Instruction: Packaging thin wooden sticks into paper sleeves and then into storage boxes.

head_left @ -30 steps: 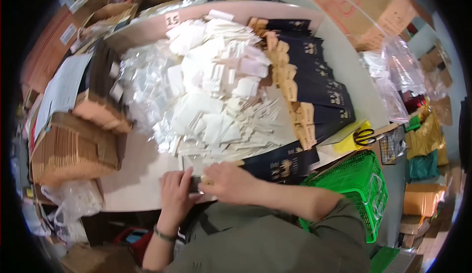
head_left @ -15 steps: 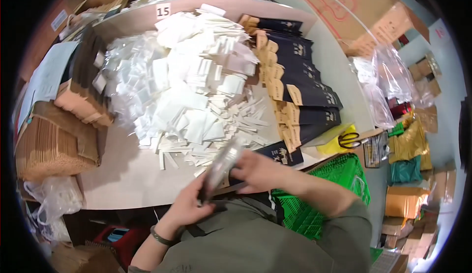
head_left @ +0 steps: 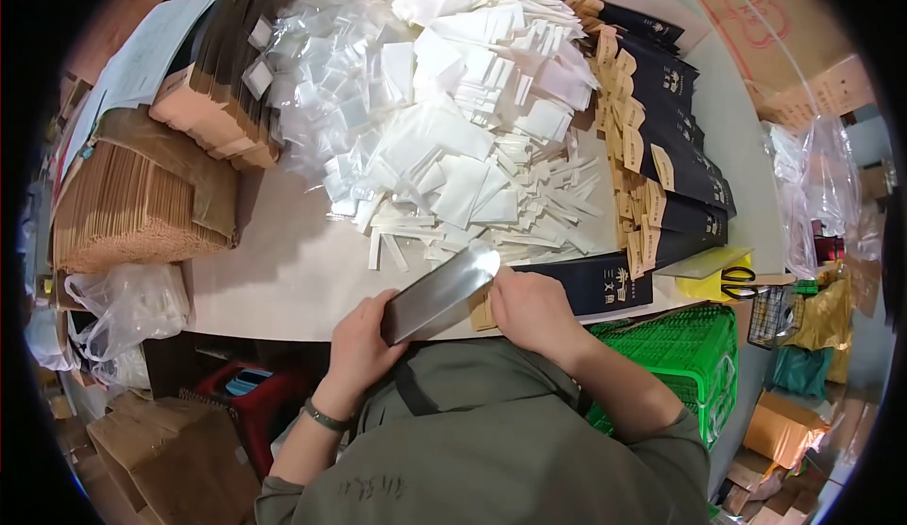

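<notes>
One ribbed brown paper stack (head_left: 146,208) stands left; at the near edge of the table (head_left: 274,289), the left hand (head_left: 364,338) grips a smooth, shiny grey slab (head_left: 436,296); the right hand (head_left: 532,306) curls its fingers, their hold unclear, beside a flat black pouch (head_left: 605,284).

Bright light glints on the silvery object (head_left: 436,298); edges curve.

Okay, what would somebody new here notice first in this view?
Probably the heap of white packets, sprawled across the middle of the table. Next, perhaps, the shiny grey piece in the left hand, near the front edge, and the bright green basket at lower right.
</notes>
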`<state>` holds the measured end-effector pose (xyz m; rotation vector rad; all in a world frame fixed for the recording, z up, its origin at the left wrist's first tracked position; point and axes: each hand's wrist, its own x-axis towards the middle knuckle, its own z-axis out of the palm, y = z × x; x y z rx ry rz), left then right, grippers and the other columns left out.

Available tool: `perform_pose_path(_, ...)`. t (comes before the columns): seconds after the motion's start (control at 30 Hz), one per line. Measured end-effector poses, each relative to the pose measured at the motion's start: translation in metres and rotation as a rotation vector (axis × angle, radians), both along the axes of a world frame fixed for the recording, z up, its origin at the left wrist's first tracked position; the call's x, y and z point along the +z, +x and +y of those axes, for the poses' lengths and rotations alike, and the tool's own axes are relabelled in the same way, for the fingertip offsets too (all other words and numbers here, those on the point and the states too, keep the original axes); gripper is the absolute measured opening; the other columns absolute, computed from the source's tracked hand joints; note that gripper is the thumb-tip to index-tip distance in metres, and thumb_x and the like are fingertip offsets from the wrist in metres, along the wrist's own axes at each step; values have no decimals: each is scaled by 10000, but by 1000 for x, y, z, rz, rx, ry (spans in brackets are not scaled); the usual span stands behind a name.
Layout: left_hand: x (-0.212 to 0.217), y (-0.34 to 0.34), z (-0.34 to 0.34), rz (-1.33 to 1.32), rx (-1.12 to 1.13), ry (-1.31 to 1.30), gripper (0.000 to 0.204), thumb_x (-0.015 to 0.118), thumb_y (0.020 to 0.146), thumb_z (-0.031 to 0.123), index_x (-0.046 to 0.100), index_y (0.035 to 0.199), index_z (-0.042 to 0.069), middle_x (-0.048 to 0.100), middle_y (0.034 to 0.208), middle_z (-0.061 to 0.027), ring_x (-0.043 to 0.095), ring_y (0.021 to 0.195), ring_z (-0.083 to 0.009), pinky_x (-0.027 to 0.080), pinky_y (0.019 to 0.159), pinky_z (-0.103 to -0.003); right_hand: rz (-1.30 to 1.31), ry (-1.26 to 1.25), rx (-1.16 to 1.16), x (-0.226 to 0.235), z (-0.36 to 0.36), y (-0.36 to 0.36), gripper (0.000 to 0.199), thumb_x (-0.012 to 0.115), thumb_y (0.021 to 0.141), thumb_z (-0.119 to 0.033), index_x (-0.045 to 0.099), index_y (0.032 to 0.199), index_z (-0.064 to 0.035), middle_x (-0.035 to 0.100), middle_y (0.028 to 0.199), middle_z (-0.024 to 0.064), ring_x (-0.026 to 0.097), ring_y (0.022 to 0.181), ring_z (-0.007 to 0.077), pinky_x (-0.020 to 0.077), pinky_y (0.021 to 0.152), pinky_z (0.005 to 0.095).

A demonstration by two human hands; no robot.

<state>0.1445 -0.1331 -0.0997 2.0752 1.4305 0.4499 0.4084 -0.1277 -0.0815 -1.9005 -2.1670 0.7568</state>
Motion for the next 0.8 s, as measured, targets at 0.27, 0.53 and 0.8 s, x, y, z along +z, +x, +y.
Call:
perform_pose_path(0.27,14,-28,14,51,-81,37,671,847,672,175,559,1268,67,641,929,-129,646,851,-329,528,741,-399,39,31,-13,-3,-5,-7,151,570,916,-188,602,919,-41,660,757,177,657,738,393,509,649,502)
perform_pose_path(0.53,19,-13,27,188,-316,-58,690,842,691,235,547,1290,59,640,998,-153,637,932,-347,523,807,-416,227,39,-22,-8,1,-40,190,620,806,-232,641,792,-43,656,720,185,660,710,384,524,653,490)
perform_pose_path(0.8,8,-24,112,137,47,290,669,808,766,276,531,1332,50,529,1334,-203,545,1172,-405,454,1003,-468,14,350,-161,-7,50,99,212,647,808,-171,634,959,-23,647,875,192,632,851,390,505,748,454)
